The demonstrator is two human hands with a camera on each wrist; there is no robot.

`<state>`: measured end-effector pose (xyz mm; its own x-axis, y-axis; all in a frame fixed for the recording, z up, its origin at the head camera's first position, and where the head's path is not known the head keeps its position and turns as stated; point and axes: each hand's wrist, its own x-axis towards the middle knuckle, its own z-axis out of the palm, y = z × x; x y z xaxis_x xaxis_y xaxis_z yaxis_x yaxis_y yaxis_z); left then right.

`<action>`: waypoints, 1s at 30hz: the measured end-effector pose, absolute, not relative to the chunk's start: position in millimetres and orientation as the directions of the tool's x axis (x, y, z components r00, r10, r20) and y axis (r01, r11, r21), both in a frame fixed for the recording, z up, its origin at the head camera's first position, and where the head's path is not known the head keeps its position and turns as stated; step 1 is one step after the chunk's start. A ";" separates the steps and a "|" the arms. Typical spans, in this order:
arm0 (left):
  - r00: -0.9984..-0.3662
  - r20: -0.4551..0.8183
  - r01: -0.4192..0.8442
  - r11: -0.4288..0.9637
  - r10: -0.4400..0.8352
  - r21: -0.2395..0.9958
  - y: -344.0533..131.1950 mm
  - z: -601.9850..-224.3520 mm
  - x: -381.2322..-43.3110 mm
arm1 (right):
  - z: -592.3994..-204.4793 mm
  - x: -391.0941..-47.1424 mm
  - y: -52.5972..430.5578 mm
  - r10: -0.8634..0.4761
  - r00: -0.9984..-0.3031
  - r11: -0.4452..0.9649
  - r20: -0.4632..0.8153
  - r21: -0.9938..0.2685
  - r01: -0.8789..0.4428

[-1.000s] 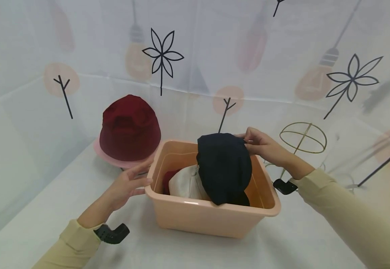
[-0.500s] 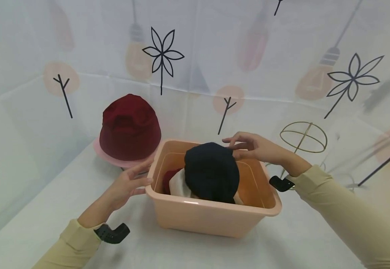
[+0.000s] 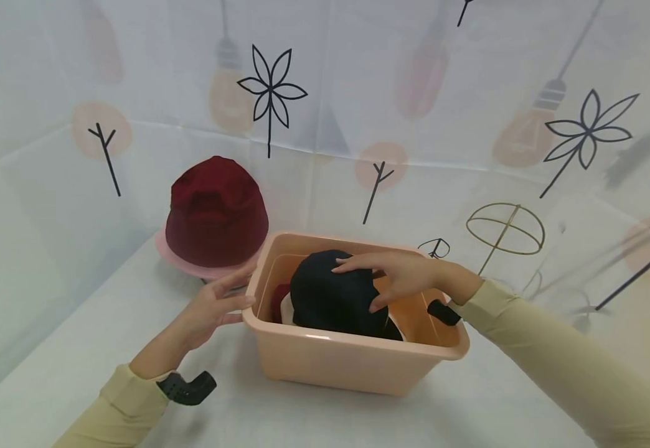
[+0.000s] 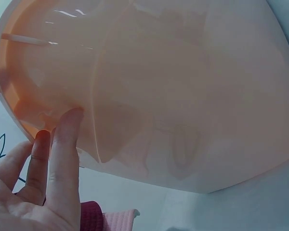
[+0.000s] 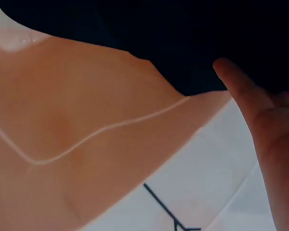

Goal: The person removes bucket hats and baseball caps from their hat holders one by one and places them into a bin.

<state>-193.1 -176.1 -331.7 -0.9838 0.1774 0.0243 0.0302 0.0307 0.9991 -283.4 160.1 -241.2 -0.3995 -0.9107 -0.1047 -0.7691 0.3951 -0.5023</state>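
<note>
A peach plastic basin (image 3: pixel 353 361) stands on the white surface before me. In it lies a dark navy cap (image 3: pixel 333 295), with a white cap (image 3: pixel 287 310) partly showing beneath it and a bit of dark red cloth (image 3: pixel 280 298) at the left. My left hand (image 3: pixel 204 314) touches the basin's left rim and outer wall with its fingers fairly straight; the left wrist view shows fingers (image 4: pixel 65 139) against that wall. My right hand (image 3: pixel 406 274) rests on the navy cap's right side, fingers spread. In the right wrist view one finger (image 5: pixel 241 86) lies against the dark cloth.
Behind the basin on the left, a dark red bucket hat (image 3: pixel 215 214) sits above a pink brim (image 3: pixel 190 267). A gold wire stand (image 3: pixel 505 230) rises at the back right, beside a small dark wire shape (image 3: pixel 436 247). A patterned white cloth (image 3: pixel 325 124) hangs behind.
The navy cap has moved left and lower into the basin. My right hand has let go of its edge and moved left onto it. The left hand stays at the rim.
</note>
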 end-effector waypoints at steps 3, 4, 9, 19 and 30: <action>-0.984 0.021 0.028 0.036 0.175 0.999 -176.0 -331.3 -192.9 | -245.2 -283.4 149.1 -0.922 -0.372 0.379 -0.111 -0.465 -0.800; -0.985 0.021 0.028 0.039 0.174 0.999 -176.1 -331.1 -192.7 | -247.1 -284.1 145.4 -0.927 -0.357 0.369 -0.114 -0.449 -0.814; -0.984 0.027 0.036 0.044 0.179 0.998 -176.7 -329.8 -192.0 | -258.9 -288.6 125.8 -0.940 -0.309 0.340 -0.143 -0.336 -0.878; -0.981 0.023 0.030 0.035 0.190 0.999 -177.2 -330.1 -192.3 | -277.9 -297.8 94.3 -0.920 -0.307 0.371 -0.243 -0.290 -0.882; -0.982 0.017 0.024 0.037 0.189 0.999 -176.6 -330.3 -193.2 | -303.8 -310.7 74.3 -0.887 -0.294 0.400 -0.357 -0.276 -0.874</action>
<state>-193.2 -176.6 -330.3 -0.9818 0.1894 0.0168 0.0242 0.0373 0.9990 -310.7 74.3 -303.8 -0.2936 -0.8868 -0.3568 -0.8738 0.4003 -0.2761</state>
